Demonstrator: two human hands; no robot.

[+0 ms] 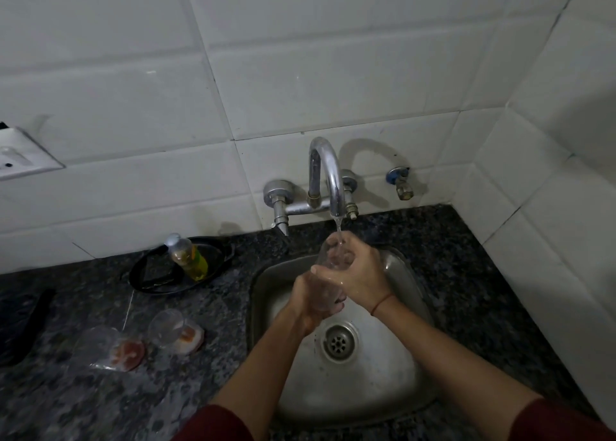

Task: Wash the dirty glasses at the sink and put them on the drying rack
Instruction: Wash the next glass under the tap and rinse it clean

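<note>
left hand [311, 304] and right hand [360, 274] grip a glass [326, 260] under the faucet [328, 174], near the sink's [405, 275] back edge; soap bottle [188, 257] stands leftward.

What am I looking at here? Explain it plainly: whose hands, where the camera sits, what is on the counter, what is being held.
There is no machine here, only a person at a kitchen sink. The single picture comes from a wide-angle camera worn on their head, looking forward and down, so you see their own two arms reaching in.

The left hand grips the lower part of a clear glass, and the right hand curls round its upper part. They hold it under water running from the tap, above the steel sink.

On the dark stone counter, left of the sink, are a second glass and a third glass, each next to a round orange-marked piece. Behind them a bottle of yellow liquid lies in a black pan. No drying rack is in view.
</note>
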